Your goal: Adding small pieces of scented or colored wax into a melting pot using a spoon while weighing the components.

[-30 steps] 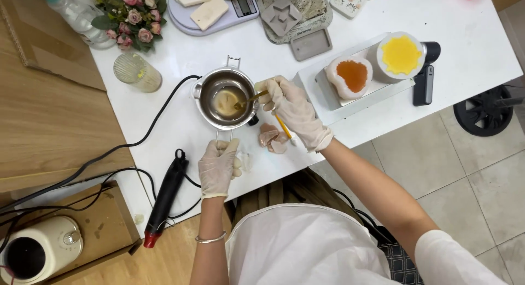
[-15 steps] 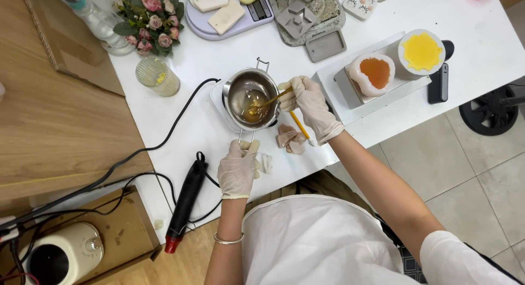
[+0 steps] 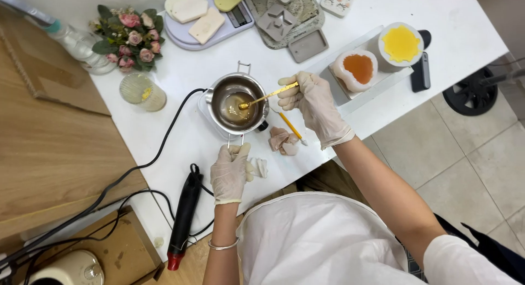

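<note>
A small metal pot (image 3: 236,103) with melted yellowish liquid stands on a white heater base on the white table (image 3: 465,28). My right hand (image 3: 313,106), in a pale glove, holds a gold spoon (image 3: 267,95) whose bowl dips into the liquid. My left hand (image 3: 229,173), also gloved, grips the pot's wire handle at the near side. A yellow pencil (image 3: 290,126) and crumpled pinkish pieces (image 3: 283,141) lie by the right hand. A bit of white tissue (image 3: 259,167) sits beside the left hand.
A black cord (image 3: 158,154) runs from the heater off the table's left. A black tool with a red tip (image 3: 183,216) lies near the front edge. Behind stand a flower bunch (image 3: 124,39), a glass (image 3: 141,91), a scale with soap pieces (image 3: 194,14), grey moulds (image 3: 290,17), orange (image 3: 358,69) and yellow (image 3: 401,43) filled moulds, a dark phone (image 3: 420,71).
The view has shifted, so the table sits further right in frame. The spoon stays in the pot, its bowl moved a little within the liquid. My left hand keeps its hold by the pot.
</note>
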